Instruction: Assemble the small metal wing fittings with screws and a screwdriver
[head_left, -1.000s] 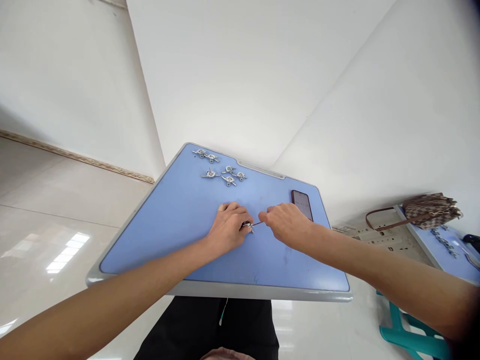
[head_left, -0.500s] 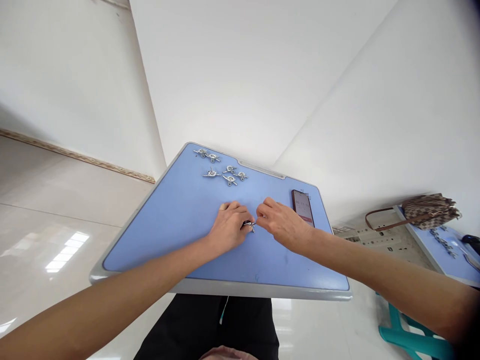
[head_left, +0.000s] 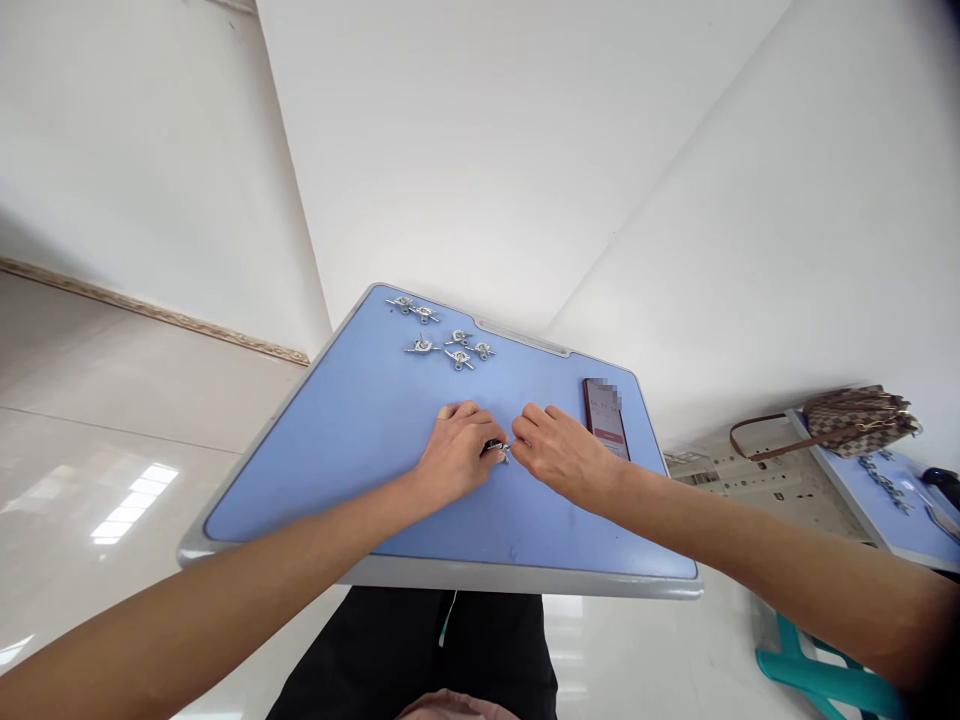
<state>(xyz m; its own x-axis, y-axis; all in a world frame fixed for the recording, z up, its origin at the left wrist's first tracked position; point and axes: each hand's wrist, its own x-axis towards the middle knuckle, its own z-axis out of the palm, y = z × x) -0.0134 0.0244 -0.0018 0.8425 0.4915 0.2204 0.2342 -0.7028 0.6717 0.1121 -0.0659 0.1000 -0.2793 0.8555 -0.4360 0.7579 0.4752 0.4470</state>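
My left hand (head_left: 463, 450) rests on the blue tabletop, its fingers closed around a small silver metal fitting (head_left: 498, 448). Most of that piece is hidden under the fingers; a dark part and thin shiny ends poke out on the right. Close beside it, my right hand (head_left: 559, 450) is closed in a pinch at the fitting's right end. What its fingertips grip is too small and covered to make out. Farther back on the table lie several similar silver metal fittings (head_left: 459, 358), each with a flat body and thin arms sticking out.
A phone (head_left: 609, 425) with a lit screen lies right of my right hand. The blue table (head_left: 315, 450) has a raised grey rim and stands against white walls. To the right are a checkered bag (head_left: 855, 420), a second blue table (head_left: 926, 515) with metal pieces, and a green stool (head_left: 825, 675).
My right hand has turned slightly at the wrist, its knuckles a little left and lower, still pinching by the fitting. My left hand stays in place.
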